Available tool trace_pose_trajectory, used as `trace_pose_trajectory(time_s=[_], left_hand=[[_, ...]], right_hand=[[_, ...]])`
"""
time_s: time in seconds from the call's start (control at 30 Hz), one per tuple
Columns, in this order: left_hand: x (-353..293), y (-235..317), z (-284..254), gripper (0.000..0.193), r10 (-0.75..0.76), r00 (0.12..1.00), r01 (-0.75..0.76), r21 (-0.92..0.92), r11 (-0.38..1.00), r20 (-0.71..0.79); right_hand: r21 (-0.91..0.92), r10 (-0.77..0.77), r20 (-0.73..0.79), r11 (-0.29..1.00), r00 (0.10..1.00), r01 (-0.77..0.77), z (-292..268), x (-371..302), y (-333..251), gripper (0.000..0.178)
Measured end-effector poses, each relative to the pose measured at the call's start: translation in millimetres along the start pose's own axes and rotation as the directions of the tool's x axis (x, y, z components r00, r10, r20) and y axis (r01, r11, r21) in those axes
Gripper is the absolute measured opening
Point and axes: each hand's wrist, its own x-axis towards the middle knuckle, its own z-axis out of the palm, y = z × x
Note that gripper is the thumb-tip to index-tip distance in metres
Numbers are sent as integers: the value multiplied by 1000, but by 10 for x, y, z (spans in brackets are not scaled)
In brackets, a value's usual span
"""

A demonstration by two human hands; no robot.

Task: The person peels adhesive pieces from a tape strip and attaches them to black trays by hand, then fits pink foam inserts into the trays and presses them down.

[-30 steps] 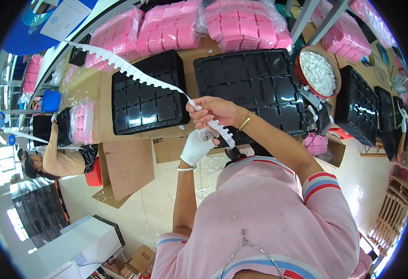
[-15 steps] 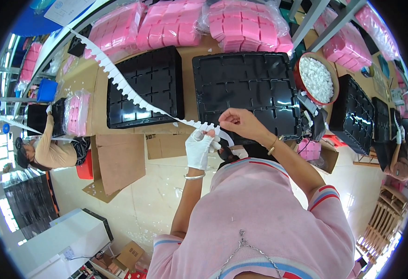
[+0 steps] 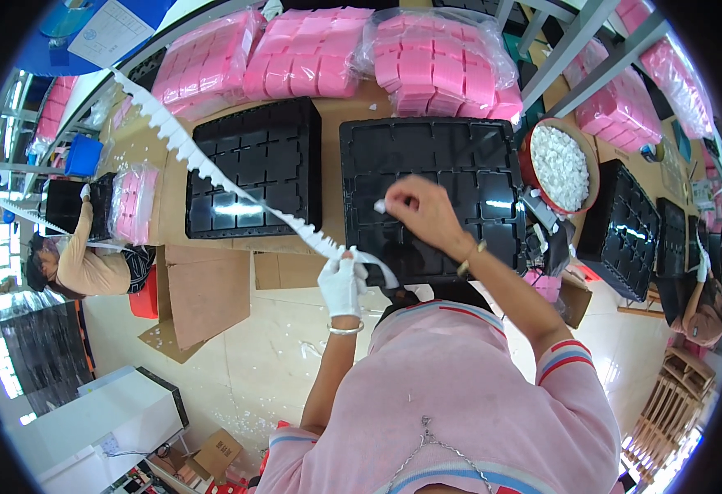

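My left hand [image 3: 342,284], in a white glove, is closed on a long white strip [image 3: 213,174] with toothed edges. The strip climbs to the upper left, and its short tail curls past my fingers toward the right. Bare and bent at the fingers, my right hand [image 3: 428,212] hovers over the near part of a black compartmented tray [image 3: 431,136]. Thumb and forefinger pinch a small white piece [image 3: 380,206]. It is too small to make out in detail.
Another black tray [image 3: 250,140] lies to the left. Wrapped pink foam blocks [image 3: 303,58] line the back. A bowl of white bits [image 3: 560,165] stands right of my tray, near more black trays [image 3: 620,230]. Co-workers [image 3: 89,259] work at both sides. An open carton [image 3: 206,292] stands below the table.
My right hand has moved away from the strip, up over the tray, with a small white piece in its fingertips. My left hand has shifted slightly down and left, still on the strip.
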Motion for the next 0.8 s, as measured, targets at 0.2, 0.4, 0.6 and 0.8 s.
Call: trace_pose_trajectory(time_s=[0.2, 0.4, 0.6, 0.8], left_hand=[[-110, -617, -546, 17, 177, 978, -156, 172, 973, -112], [-418, -874, -782, 15, -25, 967, 92, 258, 962, -253], [-488, -932, -747, 13, -166, 957, 230, 270, 935, -238], [-395, -704, -642, 18, -76, 975, 89, 54, 995, -208]], right_hand=[[-275, -275, 104, 916, 956, 293, -132, 1193, 620, 9], [-424, -130, 247, 877, 960, 227, 18, 1577, 717, 6], [-544, -152, 211, 802, 965, 246, 126, 1607, 751, 5], [-588, -95, 312, 762, 945, 271, 96, 1676, 658, 7]])
